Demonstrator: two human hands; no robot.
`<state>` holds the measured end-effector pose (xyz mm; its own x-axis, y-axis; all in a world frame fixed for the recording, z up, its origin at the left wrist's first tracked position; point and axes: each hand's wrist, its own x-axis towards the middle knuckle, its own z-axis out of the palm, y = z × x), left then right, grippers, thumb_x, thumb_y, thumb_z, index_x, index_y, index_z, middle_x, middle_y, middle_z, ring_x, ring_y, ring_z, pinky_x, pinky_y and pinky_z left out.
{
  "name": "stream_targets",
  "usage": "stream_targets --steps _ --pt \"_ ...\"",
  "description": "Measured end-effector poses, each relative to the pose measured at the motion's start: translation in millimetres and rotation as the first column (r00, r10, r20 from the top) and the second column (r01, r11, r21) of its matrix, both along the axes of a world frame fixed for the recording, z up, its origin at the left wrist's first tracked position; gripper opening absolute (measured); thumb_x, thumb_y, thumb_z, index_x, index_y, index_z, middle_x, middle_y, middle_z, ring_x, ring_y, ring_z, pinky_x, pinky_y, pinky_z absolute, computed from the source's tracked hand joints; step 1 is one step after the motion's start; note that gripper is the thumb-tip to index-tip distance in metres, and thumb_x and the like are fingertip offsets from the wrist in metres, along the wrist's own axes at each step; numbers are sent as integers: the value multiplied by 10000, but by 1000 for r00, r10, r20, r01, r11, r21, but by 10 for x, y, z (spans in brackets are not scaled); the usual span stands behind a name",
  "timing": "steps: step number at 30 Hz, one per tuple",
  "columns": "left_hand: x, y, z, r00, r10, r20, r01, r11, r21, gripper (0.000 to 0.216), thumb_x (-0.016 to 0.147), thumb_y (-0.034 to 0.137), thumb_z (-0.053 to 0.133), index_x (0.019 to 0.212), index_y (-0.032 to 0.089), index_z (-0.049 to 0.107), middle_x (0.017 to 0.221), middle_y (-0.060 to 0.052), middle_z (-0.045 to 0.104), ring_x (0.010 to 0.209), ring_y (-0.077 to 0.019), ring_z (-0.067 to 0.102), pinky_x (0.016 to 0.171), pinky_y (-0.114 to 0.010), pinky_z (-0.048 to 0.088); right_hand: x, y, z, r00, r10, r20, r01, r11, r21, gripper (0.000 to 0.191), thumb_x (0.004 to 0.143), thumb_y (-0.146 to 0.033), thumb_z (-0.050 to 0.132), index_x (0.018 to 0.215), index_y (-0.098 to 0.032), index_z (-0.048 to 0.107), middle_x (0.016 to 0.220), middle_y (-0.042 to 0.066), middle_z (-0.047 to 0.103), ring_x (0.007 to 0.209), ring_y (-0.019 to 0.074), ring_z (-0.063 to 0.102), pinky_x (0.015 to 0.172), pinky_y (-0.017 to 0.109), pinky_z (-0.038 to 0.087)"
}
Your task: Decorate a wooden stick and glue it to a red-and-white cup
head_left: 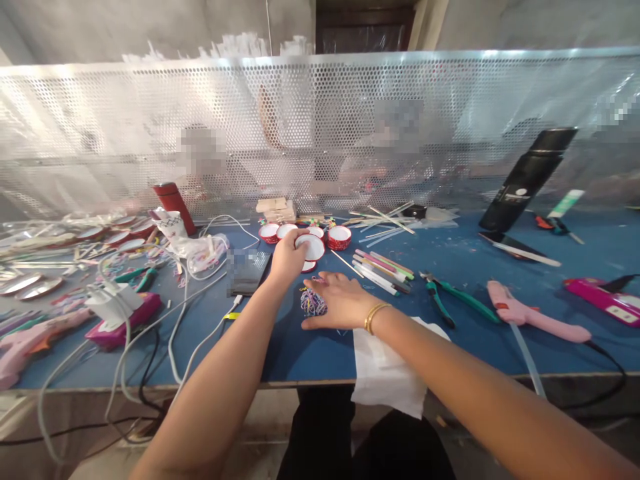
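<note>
In the head view my left hand pinches a small round white dish with a red rim, thumb on its face. Several matching red-rimmed dishes stand stacked just behind it, and part of another shows below. My right hand, a gold-coloured bangle on its wrist, spreads its fingers over a tangle of thin, loop-like coloured strands on the blue table. The palm hides part of this pile. Whether the fingertips touch it is hard to tell.
Right of my hands lie coloured pens, green-handled pliers, a pink glue gun and a black flask. White cloth hangs over the table's front edge. Cables, a phone and a red flask are leftward.
</note>
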<state>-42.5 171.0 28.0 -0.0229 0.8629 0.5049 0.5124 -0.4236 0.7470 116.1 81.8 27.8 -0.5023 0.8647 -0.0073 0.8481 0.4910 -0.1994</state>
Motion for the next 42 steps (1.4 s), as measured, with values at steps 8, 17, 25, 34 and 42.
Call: stream_targets --steps 8,17,25,34,42 --pt "9 -31 29 1000 -4 -14 4 1000 3 372 803 144 553 1142 170 703 1079 -55 743 966 -203 663 859 -295 507 131 328 -1 990 111 -87 -103 991 90 215 892 -83 589 991 -189 748 1072 104 702 1029 224 647 907 306 459" --pt "19 -51 41 1000 -7 -29 7 1000 17 364 812 170 556 1143 174 706 1075 -57 744 963 -213 663 867 -310 510 484 239 358 984 107 -144 -129 980 -150 602 797 -517 747 1343 -288 638 1366 81 630 1235 305 589 1044 407 445" --pt "11 -45 35 1000 -1 -25 0 1000 -13 364 807 178 551 1136 187 705 1040 -44 743 922 -203 660 847 -303 508 375 155 66 976 169 -134 -182 979 -91 612 764 -391 796 1351 -309 645 1394 111 593 1293 328 535 1094 451 404" --pt "-3 -48 59 1000 10 -3 -10 1000 -25 349 800 189 555 1114 189 706 1035 -44 736 937 -208 654 859 -311 512 506 407 117 896 -16 -444 19 1000 2 311 889 -185 605 1158 -257 743 1077 32 777 946 194 713 886 319 526" --pt "16 -100 55 1000 -3 14 4 999 -45 359 816 174 562 1148 176 697 1039 -54 744 913 -205 664 862 -316 517 414 222 138 942 165 -291 -120 979 166 220 840 -255 732 1054 -276 781 1182 46 732 1154 256 632 1057 423 442"
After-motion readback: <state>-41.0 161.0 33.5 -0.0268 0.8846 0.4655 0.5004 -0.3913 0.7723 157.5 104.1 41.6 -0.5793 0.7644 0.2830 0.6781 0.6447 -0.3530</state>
